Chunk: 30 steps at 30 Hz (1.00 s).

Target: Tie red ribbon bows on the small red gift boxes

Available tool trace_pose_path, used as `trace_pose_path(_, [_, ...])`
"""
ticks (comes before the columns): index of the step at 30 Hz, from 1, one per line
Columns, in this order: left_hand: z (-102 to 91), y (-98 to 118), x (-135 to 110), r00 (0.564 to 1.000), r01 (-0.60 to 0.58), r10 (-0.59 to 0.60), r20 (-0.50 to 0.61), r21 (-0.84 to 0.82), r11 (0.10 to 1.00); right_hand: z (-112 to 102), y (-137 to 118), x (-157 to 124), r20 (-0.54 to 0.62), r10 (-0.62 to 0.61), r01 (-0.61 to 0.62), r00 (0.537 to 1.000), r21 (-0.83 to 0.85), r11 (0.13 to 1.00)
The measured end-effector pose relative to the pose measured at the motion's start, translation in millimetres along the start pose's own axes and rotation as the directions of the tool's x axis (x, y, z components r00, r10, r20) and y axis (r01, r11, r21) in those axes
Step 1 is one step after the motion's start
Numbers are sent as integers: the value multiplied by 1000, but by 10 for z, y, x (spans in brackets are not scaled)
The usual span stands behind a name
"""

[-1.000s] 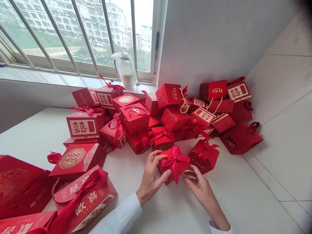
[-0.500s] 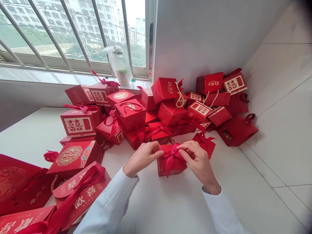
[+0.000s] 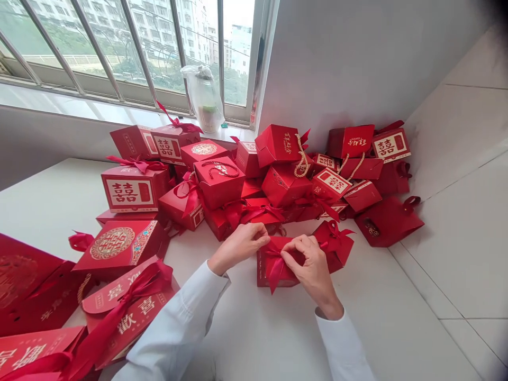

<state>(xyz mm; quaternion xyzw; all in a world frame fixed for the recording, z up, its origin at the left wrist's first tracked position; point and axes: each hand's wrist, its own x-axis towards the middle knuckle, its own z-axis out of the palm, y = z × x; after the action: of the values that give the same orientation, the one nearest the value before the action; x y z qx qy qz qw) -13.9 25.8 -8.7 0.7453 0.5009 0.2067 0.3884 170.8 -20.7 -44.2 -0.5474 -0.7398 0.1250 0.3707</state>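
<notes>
A small red gift box (image 3: pixel 270 278) sits on the white table, with a red satin ribbon (image 3: pixel 277 263) across its top. My left hand (image 3: pixel 240 246) pinches the ribbon at the box's upper left edge. My right hand (image 3: pixel 311 267) holds the ribbon from the right, its fingers covering most of the knot. The two hands nearly meet above the box. Just behind it stands another red box with a ribbon bow (image 3: pixel 336 244), touching or nearly touching my right hand.
A heap of red gift boxes (image 3: pixel 246 180) with ribbons and cord handles fills the table's back. Larger red boxes (image 3: pixel 123 246) lie at the left. A white wall rises on the right. A plastic bag (image 3: pixel 203 100) stands on the window sill.
My hands have closed in from either side of the box and now pinch its ribbon. The full bow seen a second ago is mostly hidden. The view has shifted slightly.
</notes>
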Motion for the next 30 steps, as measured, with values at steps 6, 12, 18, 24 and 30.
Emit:
trace_pose_path(6, [5, 5, -37, 999, -5, 4, -46, -26, 1000, -3, -8, -45, -37, -11, 11, 999, -7, 1000])
trace_pose_path(12, [16, -12, -43, 1000, -10, 9, -15, -86, 996, -87, 32, -104, -69, 19, -18, 997, 8, 1000])
trace_pose_path(18, [-2, 13, -41, 997, -73, 74, 4, -52, 996, -25, 6, -113, -76, -30, 28, 997, -26, 999])
trace_pose_path(24, [-55, 37, -68, 987, -142, 140, 74, 26, 990, 17, -19, -127, -92, -37, 33, 995, -44, 999])
trace_pose_path(30, [15, -21, -60, 980, -200, 199, 28, 71, 977, 38, -13, -138, -92, -53, 48, 994, -51, 998])
